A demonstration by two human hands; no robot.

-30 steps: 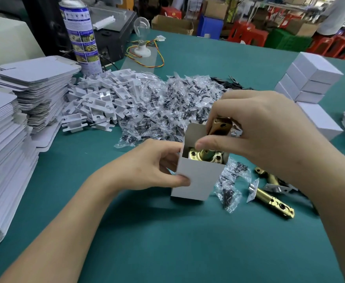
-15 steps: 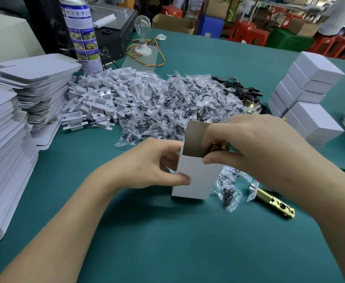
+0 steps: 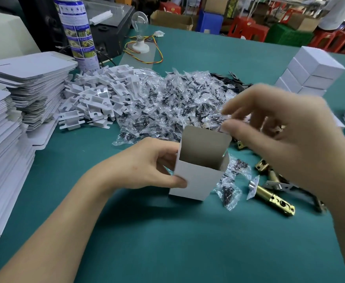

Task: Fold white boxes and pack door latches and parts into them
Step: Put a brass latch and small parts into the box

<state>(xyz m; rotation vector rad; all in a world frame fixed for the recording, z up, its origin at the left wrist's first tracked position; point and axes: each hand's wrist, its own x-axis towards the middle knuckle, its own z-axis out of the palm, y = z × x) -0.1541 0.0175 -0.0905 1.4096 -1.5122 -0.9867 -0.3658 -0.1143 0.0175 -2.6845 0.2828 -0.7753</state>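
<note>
Only the head cam here, so one view. The white box (image 3: pixel 196 180) stood upright on the green table (image 3: pixel 167 242), pretty much dead centre. Its top was open and the lid flap stuck up at the back. It was too dark inside to tell what was in it.

The left hand (image 3: pixel 147 166) had the box by its left side, with the thumb pressed on the front face and the other fingers curled round behind. That looked like a firm hold.

The right hand (image 3: pixel 286 135) hung above and to the right of the open top, clear of the card. It was blurry, but the fingers looked loosely bent and spread, with nothing between them as far as I could see.

Just right of the box lay a couple of small screw bags (image 3: pixel 228 188). Next to those was a brass door latch (image 3: pixel 271 198), flat on the table, with more latches partly hidden under the right hand.

Behind the box was a big heap of bagged screws (image 3: pixel 177 111), and left of that a pile of white plastic inserts (image 3: pixel 98 99). Stacks of flat box blanks (image 3: pixel 30 78) sat along the left edge. A stack of folded boxes (image 3: pixel 310 74) was at far right, and a spray can (image 3: pixel 77 33) and a light bulb (image 3: pixel 140 19) were at the back.
</note>
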